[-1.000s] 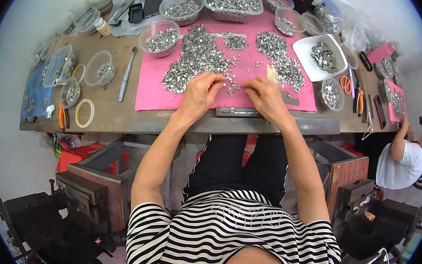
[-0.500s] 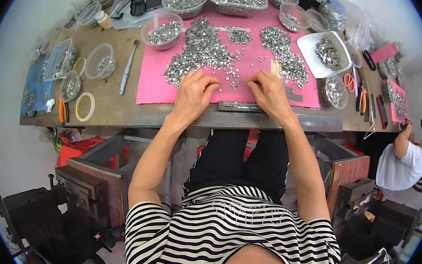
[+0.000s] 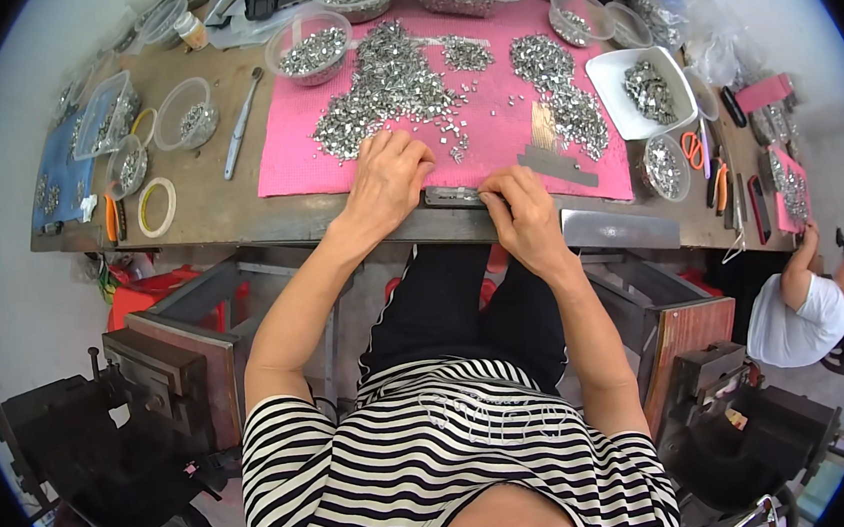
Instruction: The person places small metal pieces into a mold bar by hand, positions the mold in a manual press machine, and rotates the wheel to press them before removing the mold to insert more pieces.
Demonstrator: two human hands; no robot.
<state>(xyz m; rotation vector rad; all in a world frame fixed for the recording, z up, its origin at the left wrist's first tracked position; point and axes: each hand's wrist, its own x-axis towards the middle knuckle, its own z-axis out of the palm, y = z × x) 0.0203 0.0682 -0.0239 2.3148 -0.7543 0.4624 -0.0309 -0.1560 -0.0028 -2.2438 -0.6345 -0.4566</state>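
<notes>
My left hand [image 3: 391, 178] rests at the near side of a large heap of small silvery metal pieces [image 3: 392, 90], its fingers curled and the thumb against them; what they pinch is hidden. My right hand [image 3: 526, 216] is lower, at the table's front edge, with thumb and fingertips pressed together at the right end of a narrow dark metal bar [image 3: 450, 198]. Anything between those fingertips is too small to make out. The bar lies along the near edge of the pink mat [image 3: 298, 169], between both hands. Loose pieces lie scattered beyond it.
A grey metal strip [image 3: 559, 165] lies on the mat's right. Beyond are a white tray [image 3: 608, 97] and clear tubs [image 3: 310, 72] of metal pieces. Orange scissors [image 3: 693, 149] lie right; a toothbrush [image 3: 244, 123] and tape roll [image 3: 173, 207] left. Another person [image 3: 798, 316] sits far right.
My right hand has come down and left from above the mat to the bar's right end. My left hand stays curled by the heap. The whole view has shifted slightly.
</notes>
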